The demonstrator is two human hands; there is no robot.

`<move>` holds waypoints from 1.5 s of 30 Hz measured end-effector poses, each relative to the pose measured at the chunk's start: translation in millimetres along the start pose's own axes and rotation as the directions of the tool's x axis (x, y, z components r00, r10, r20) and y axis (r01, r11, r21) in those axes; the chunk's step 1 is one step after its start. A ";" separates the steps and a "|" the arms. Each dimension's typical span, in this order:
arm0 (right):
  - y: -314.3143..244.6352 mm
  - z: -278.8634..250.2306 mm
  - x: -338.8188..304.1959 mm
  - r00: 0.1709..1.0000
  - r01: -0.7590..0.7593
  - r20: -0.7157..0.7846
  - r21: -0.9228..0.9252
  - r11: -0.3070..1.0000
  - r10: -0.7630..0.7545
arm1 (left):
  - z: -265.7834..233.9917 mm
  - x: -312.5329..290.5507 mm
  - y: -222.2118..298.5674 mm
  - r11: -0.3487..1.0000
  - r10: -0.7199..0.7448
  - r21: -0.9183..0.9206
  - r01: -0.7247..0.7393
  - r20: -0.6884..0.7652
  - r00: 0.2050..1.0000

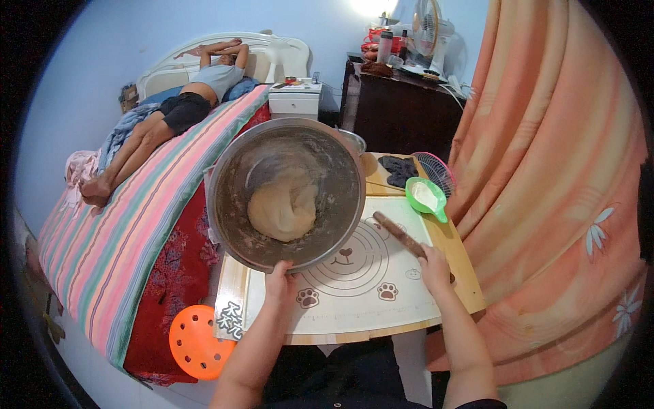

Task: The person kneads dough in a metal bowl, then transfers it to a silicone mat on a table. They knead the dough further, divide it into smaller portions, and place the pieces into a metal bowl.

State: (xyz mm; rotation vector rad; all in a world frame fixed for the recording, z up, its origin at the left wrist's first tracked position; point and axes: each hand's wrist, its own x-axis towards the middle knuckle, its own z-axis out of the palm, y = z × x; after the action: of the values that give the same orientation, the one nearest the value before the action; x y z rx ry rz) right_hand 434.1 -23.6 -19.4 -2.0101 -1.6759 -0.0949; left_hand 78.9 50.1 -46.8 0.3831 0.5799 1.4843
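Observation:
My left hand [278, 278] grips the near rim of a large metal bowl [337, 198], which is tilted so its inside faces me. A pale lump of dough [278, 213] sits in the bowl, with floury smears on the wall around it. My right hand [434, 268] is closed around a brown wooden rolling pin [397, 232], held slanting over the right part of a white baking mat [347, 312]. The mat has printed circles, a bear face and paw prints. Beyond my right hand is a green scoop-shaped bowl [439, 211] with white flour [424, 195].
The mat covers a wooden table [466, 286]. A dark cloth [398, 170] and a pink-rimmed basket [441, 168] are at its far right. An orange stool [187, 337] stands left. Patterned curtains [545, 184] hang right. A person [187, 109] lies on the striped bed [153, 198].

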 end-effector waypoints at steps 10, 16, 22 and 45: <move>-3.2 6.3 37.9 0.983 -0.183 -0.003 -0.098 0.978 0.184 | -7.7 1.2 -9.0 0.990 -0.053 0.131 0.050 0.023 0.998; -114.8 -34.4 26.1 0.872 0.441 -0.353 0.270 0.856 -0.338 | 5.2 -6.0 -11.9 0.988 -0.026 0.155 0.023 0.018 0.999; -214.2 25.7 84.7 0.990 0.141 -0.091 0.700 0.701 -0.109 | -1.3 -6.8 -14.5 0.959 -0.078 0.271 0.083 -0.028 0.997; -245.8 32.5 123.7 0.810 -0.081 0.451 0.719 0.691 -0.374 | -19.7 4.5 -34.6 0.767 0.175 0.535 -0.353 0.355 0.918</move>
State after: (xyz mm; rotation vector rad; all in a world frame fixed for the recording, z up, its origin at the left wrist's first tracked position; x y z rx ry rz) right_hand 224.4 126.5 82.1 -1.3231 -1.8121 1.0621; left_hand 95.6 50.1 -83.2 1.2018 0.7733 1.4524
